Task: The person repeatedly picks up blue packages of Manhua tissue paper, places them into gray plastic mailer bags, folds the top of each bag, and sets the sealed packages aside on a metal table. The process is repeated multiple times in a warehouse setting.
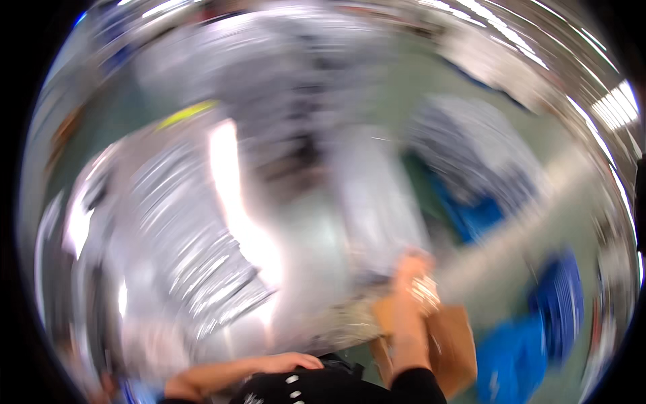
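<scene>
The whole view is smeared by motion. My left hand point(291, 362) lies low against the front of my black shirt, at the near edge of the shiny metal table point(313, 236). Its fingers look stretched out, and nothing shows in them. Out to the right, my right hand point(412, 264) is above an open brown cardboard box point(454, 343). A crinkled, shiny clear thing point(425, 295), perhaps plastic film, shows beside that wrist; whether the hand holds it is unclear. Several silvery, plastic-looking packs point(195, 242) lie in rows on the table to the left.
A long pale stack point(380, 202) stands beyond my right hand. Farther right, a grey-white heap point(478, 148) sits over something blue. Near the box are a bright blue bag-like thing point(511, 360) and a darker blue container point(560, 306). Green floor point(410, 74) shows between the stacks.
</scene>
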A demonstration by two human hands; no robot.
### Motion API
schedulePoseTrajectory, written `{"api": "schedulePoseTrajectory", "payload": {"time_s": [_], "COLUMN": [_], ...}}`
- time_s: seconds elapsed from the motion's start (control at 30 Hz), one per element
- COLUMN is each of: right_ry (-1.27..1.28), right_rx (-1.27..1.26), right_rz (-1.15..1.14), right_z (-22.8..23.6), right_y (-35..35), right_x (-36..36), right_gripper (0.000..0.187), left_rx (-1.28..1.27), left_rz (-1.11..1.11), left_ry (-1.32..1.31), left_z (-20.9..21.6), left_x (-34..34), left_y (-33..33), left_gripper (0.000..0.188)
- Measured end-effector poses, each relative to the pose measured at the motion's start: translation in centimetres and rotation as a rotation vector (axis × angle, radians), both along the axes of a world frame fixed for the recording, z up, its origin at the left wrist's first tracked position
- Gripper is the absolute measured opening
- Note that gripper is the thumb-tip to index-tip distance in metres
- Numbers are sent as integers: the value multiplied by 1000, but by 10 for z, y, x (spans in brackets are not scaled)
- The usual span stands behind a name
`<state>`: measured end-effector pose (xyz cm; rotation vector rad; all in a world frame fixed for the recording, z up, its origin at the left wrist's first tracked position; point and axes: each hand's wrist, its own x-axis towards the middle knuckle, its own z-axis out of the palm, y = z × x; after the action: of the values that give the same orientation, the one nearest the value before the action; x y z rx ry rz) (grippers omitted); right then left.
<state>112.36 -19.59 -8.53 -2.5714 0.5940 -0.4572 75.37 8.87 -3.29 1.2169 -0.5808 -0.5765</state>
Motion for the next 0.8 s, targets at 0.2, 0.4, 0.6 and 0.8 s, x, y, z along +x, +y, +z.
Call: {"api": "schedulePoseTrajectory", "payload": {"time_s": [0.2,0.4,0.6,0.8], "right_ry": [-353,-856,-277,222], "right_rx": [-261,-191,173,267], "right_rz": [198,741,1908,2767], "right_z": [17,26,12,1], "right_y": [24,191,366,426], "right_x": [7,-64,-252,-447], "right_gripper": [41,27,20,13], "left_rx": [148,787,2128,1657], "left_rz": [339,1302,2732,2191], "left_ry": [-77,-80,495,2560], "left_z": [11,40,116,41], "left_x": [-95,-233,-542,-618], "left_y": [-30,58,121,64], "left_gripper": [35,34,36,72]}}
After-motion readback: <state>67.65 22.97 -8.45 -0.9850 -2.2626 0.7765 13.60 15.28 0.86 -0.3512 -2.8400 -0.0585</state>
